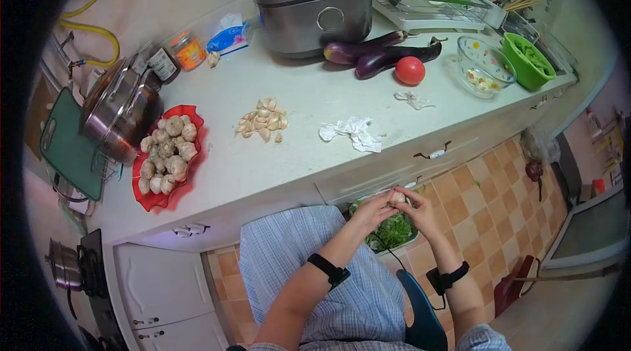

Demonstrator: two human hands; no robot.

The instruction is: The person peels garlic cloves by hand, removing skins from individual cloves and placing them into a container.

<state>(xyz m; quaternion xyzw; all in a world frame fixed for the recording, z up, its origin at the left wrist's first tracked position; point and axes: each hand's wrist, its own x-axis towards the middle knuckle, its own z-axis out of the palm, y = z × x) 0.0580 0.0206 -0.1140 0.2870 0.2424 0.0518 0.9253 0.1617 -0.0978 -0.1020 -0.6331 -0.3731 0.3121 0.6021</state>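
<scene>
Left hand [373,210] and right hand [419,210] pinch whitish garlic bulb [397,198], below grey plastic rice cooker [312,12], over green leaves [392,231] | cooker's near side: pale loose cloves [263,118], crumpled white tissue [353,133] | two glossy purple eggplants [394,58] partly block its front; round red tomato [410,71] beside them.

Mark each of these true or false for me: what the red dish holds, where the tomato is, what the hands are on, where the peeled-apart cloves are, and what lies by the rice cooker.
The red dish holds garlic bulbs. True.
The tomato is inside the glass bowl. False: it sits on the counter.
The left hand and right hand are on some garlic. True.
The loose cloves are in the green bowl. False: they lie on the counter.
Two eggplants lie by the rice cooker. True.
</scene>
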